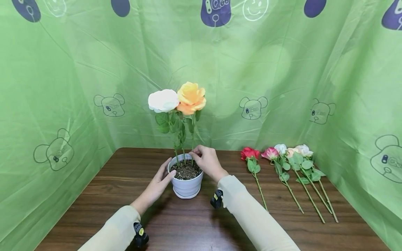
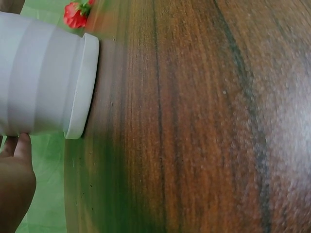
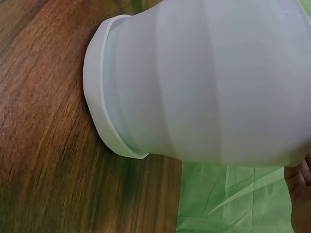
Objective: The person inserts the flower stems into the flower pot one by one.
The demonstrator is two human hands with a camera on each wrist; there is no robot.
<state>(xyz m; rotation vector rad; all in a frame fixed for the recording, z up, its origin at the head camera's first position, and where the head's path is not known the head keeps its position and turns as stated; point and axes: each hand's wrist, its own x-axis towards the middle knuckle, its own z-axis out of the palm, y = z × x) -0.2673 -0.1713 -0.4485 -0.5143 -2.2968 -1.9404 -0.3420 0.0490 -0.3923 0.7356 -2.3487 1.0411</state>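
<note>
While a round white ridged pot (image 1: pixel 188 187) of dark brown soil (image 1: pixel 186 172) stood on the brown wooden table (image 1: pixel 125 181), the left hand (image 1: pixel 161 178) had its grip round the pot's left side, thumb at the near rim. The right hand (image 1: pixel 208 161) had its grip pinched on a thin green stem (image 1: pixel 192 139) at the pot's right side. A big orange rose (image 1: pixel 191 99) and a big white flower (image 1: pixel 163 101) stood tall over the pot, white on the left. To the right, a red rose (image 1: pixel 250 153) lay alone; farther right lay a pink rose (image 1: pixel 270 153) and three pale roses (image 1: pixel 304 150), close together.
</note>
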